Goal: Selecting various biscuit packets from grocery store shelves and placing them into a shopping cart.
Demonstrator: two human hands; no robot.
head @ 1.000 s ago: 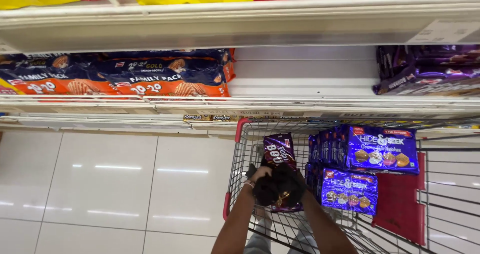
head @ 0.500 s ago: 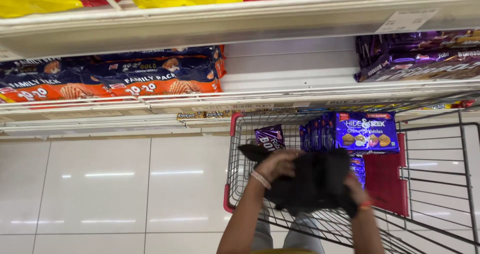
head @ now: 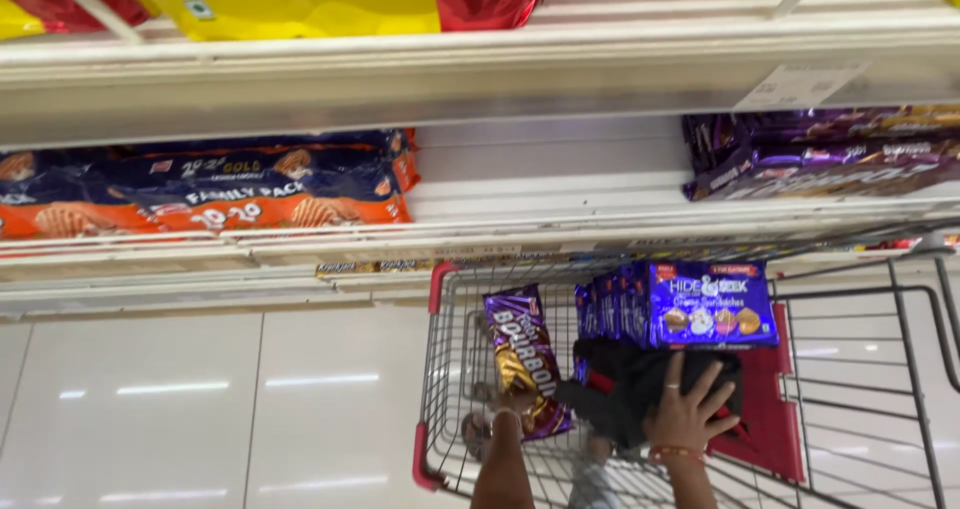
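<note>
Black cloth bundle (head: 625, 389): lying low inside the cart (head: 437, 369), against the front of the blue biscuit boxes (head: 712, 304) and partly over the red flap (head: 775, 434).

Right hand (head: 690, 414): laid flat on top of the bundle, fingers spread, not closed round it.

Left hand (head: 497, 409): blurred, at the lower end of the purple biscuit pack (head: 522, 354). Cannot tell whether gripping the pack or merely beside it.

Change from half a second ago: bundle then held up and bunched between both hands; now lowered and resting in the cart. Left hand off the bundle and over at the purple pack. Judged from this: bundle set down, weight carried by the cart, only pinned from above.

Purple pack: tilted on end, leaning in the left part of the cart, just beside the bundle.

Blue boxes: upright in a row behind the bundle, one turned face-on.

Beyond the cart: white shelf (head: 520, 204) with orange and blue packs (head: 200, 194) to the left and dark purple packs (head: 820, 159) to the right; yellow bags (head: 300, 4) on the tier above. White tiled floor (head: 200, 409) left of the cart.
</note>
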